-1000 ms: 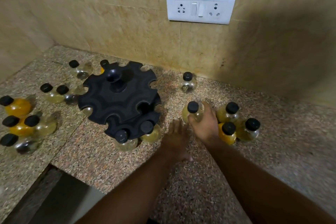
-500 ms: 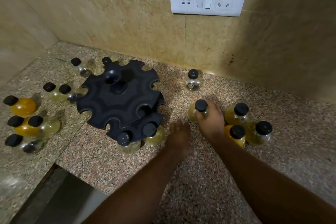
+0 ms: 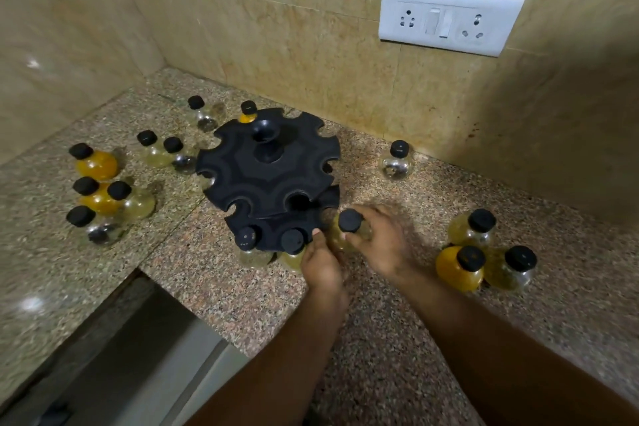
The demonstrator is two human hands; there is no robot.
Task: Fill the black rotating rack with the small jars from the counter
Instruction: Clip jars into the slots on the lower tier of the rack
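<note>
The right hand [image 3: 378, 242] curls its fingers [image 3: 359, 235] around a jar [image 3: 349, 228] at the rack's [image 3: 268, 169] five o'clock edge. The left hand [image 3: 321, 261], loosely curled, touches the lower tier with its fingertips [image 3: 316, 233].

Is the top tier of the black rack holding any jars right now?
No, every notch on the top tier of the black rack is empty; only two jars hang in the lower tier.

right hand [image 3: 378, 245] gripping, left hand [image 3: 320, 264] extended
</note>
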